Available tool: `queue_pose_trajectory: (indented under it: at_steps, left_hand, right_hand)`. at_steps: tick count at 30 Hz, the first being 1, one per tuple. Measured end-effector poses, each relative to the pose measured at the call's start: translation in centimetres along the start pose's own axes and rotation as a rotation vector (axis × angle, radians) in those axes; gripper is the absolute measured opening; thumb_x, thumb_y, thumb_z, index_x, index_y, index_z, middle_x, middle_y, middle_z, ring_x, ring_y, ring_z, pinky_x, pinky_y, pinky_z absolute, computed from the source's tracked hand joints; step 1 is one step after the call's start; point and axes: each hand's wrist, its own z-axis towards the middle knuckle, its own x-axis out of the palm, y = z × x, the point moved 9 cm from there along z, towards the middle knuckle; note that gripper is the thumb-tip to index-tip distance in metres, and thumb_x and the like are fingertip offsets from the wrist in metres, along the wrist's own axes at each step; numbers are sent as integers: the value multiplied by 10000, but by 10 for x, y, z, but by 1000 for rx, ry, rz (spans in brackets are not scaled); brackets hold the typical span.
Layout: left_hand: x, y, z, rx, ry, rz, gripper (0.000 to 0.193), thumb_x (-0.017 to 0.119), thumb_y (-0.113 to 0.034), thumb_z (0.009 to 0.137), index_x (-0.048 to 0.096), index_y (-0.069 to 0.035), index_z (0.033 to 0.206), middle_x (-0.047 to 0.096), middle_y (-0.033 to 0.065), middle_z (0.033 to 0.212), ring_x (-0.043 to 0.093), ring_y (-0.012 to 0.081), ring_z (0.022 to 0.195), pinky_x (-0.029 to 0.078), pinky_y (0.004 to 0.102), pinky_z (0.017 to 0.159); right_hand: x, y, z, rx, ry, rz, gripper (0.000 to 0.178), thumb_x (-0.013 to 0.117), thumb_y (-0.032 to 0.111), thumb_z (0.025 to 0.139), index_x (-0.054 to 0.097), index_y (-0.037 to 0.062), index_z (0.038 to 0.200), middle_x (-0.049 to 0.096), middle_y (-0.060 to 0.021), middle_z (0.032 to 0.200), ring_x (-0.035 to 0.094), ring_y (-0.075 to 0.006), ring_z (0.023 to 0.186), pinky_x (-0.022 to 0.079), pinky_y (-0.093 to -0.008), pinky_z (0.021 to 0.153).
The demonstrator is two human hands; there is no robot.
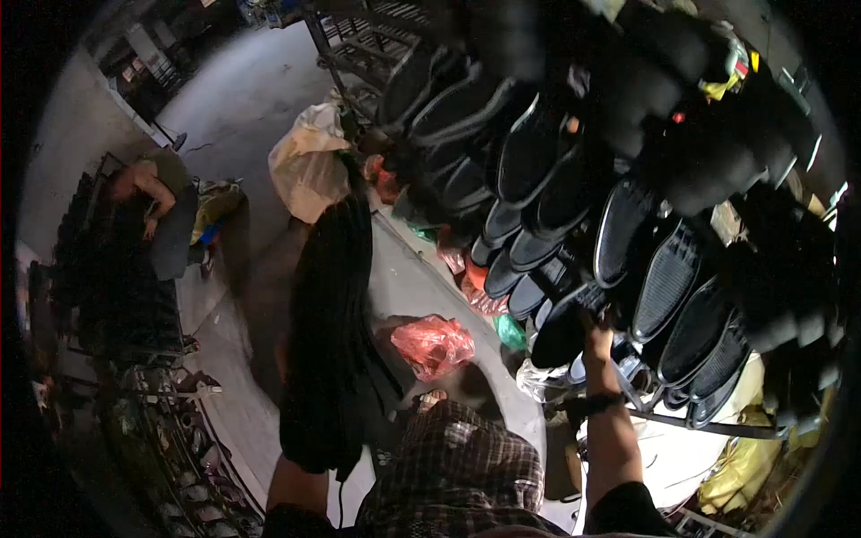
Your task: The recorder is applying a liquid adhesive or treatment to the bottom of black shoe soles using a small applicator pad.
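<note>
A thick bundle of long black strips [327,341] lies over my left forearm [299,487] and hangs away from me. It hides my left hand, so its fingers do not show. My right hand [599,337] reaches to the lower part of a rack on the right, its fingers closed at the end of a dark shoe sole [565,325]. Black ribbed soles [665,282] stand in slanted rows around and above that hand. Much of the rack is in deep shadow.
A crumpled red plastic bag [433,347] lies on the floor before my feet. A pale sack [311,161] stands beyond the bundle. At far left another person [161,193] bends over a dark rack. Yellow sacking [740,471] lies at lower right. Shoes [202,493] line a lower-left rack.
</note>
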Motion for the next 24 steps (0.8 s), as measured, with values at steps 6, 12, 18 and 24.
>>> queue_pose_trajectory:
  at_steps: [6, 12, 18, 24]
  left_hand:
    - [6, -127, 51, 173, 95, 285, 430, 497, -268, 956, 460, -35, 1316, 562, 136, 1230, 566, 242, 1077, 459, 365, 952]
    - [69, -182, 270, 320, 231, 518, 404, 495, -246, 959, 468, -34, 1302, 573, 132, 1209, 570, 235, 1062, 465, 357, 938]
    - [106, -194, 418, 440, 356, 686, 383, 493, -228, 962, 475, -33, 1291, 582, 129, 1192, 573, 229, 1050, 470, 349, 925]
    - [160, -162, 541, 51, 347, 286, 241, 513, -256, 964, 653, -75, 1040, 672, 67, 979, 649, 157, 817, 534, 291, 728]
  right_hand:
    - [24, 103, -120, -45, -2, 3, 539, 749, 18, 737, 538, -13, 1232, 606, -62, 1108, 577, -176, 948, 479, -283, 812]
    - [-20, 66, -221, 232, -28, 23, 667, 757, 30, 707, 454, 21, 1301, 587, -106, 1093, 591, -197, 906, 527, -305, 782]
    - [-43, 17, -325, 405, 4, -281, 750, 796, 66, 637, 456, 9, 1303, 578, -113, 1070, 575, -233, 991, 510, -365, 829]
    - [-4, 41, -346, 305, -96, -223, 707, 771, 145, 678, 470, 36, 1308, 571, -108, 1096, 573, -257, 1008, 509, -390, 831]
